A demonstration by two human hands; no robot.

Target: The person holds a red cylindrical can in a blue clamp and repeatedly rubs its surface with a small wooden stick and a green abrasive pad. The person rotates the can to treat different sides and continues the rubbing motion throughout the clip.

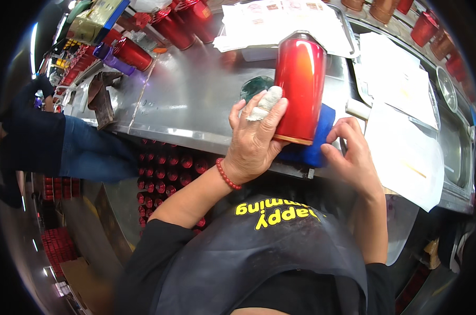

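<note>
My left hand (pixel 251 134) is closed on a glossy red metal canister (pixel 301 86), its fingers and thumb against the canister's left side. White wrapping (pixel 265 103) covers one of its fingers. The canister leans slightly, its dark-rimmed end away from me and a copper-coloured edge at the near end. Beneath and right of it lies a blue cloth (pixel 323 128) at the table's near edge. Beside that cloth, my right hand (pixel 352 152) has curled fingers, with a small gap between thumb and index finger and nothing visible between them. A dark green round piece (pixel 257 86) sits behind my left hand.
White sheets (pixel 398 152) cover the right side of the metal table (pixel 185 100); more papers (pixel 280 21) lie at the back. Red canisters (pixel 175 29) stand back left, near a purple object (pixel 113 59). Another person (pixel 59 136) stands left. Several red pieces (pixel 167 173) sit below the table.
</note>
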